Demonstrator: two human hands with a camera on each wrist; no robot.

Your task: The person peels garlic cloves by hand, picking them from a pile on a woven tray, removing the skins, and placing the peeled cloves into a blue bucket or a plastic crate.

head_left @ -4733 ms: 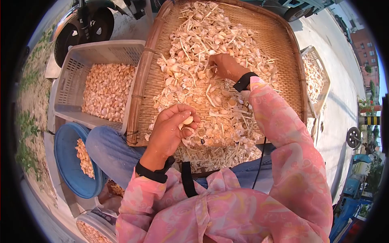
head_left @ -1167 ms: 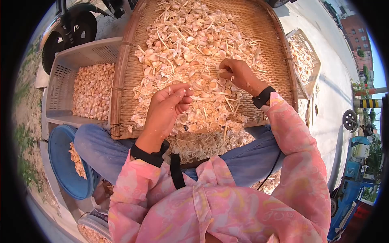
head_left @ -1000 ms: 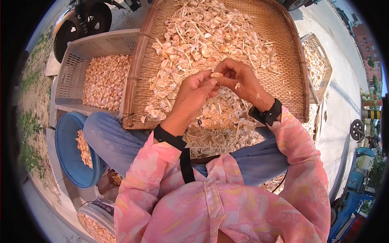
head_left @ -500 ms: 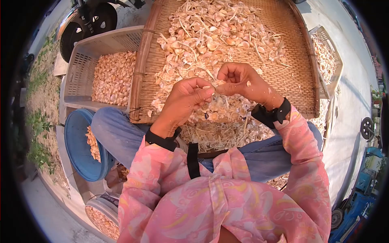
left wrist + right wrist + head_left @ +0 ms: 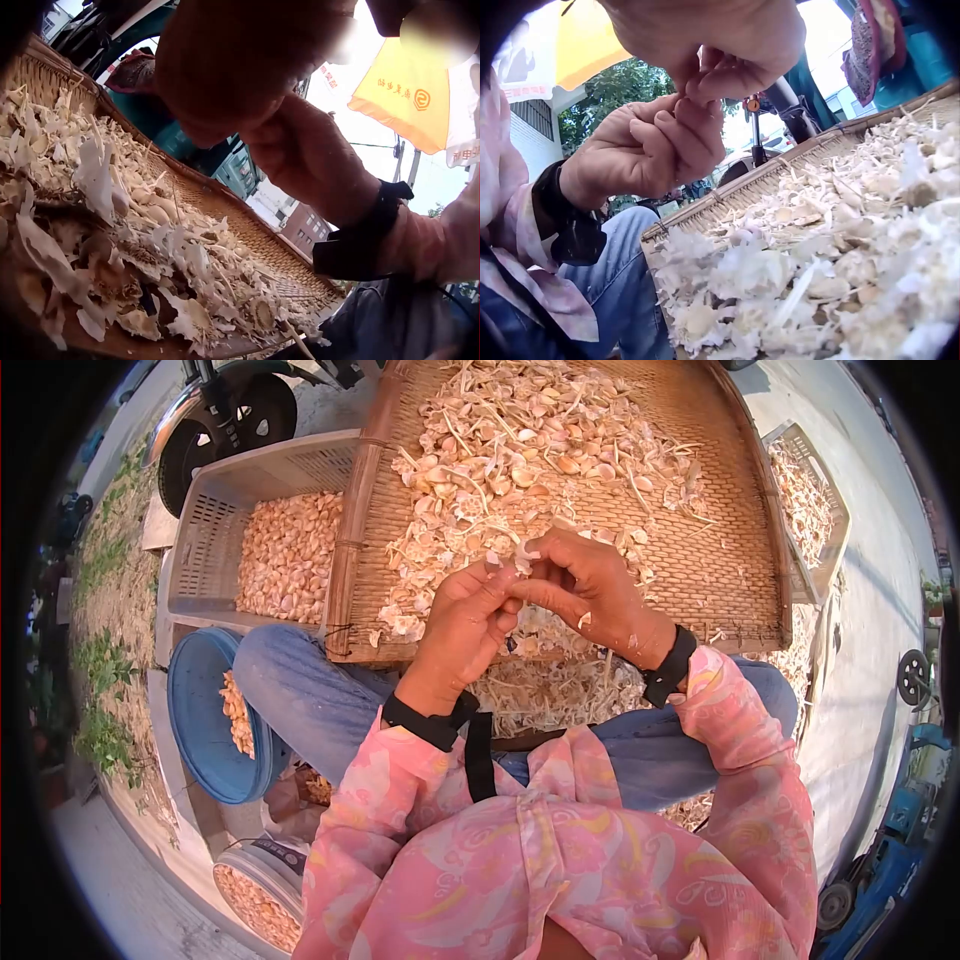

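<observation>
Both hands meet above the near part of a woven tray (image 5: 735, 575) heaped with garlic cloves and skins (image 5: 520, 445). At the touching fingertips, the left hand (image 5: 455, 630) and the right hand (image 5: 610, 600) pinch a small garlic piece (image 5: 524, 557); only its pale skin shows, the rest is covered by fingers. In the left wrist view the right hand (image 5: 322, 161) comes in beyond the dark, close left hand (image 5: 232, 67). The right wrist view has the left hand's (image 5: 649, 150) curled fingers against those of the right hand (image 5: 720, 37).
Left of the tray stands a crate (image 5: 215, 565) of cloves, with a blue bucket (image 5: 205, 730) and a white tub (image 5: 262, 850) nearer the body. Another crate (image 5: 838, 520) holds skins at right. Skins and stems lie below the tray's near edge (image 5: 575, 695).
Earlier the right hand was in the heap, away from the left; it came back and both met at a clove. Since half a second ago, the fingers have drawn closer together and cover more of it.
</observation>
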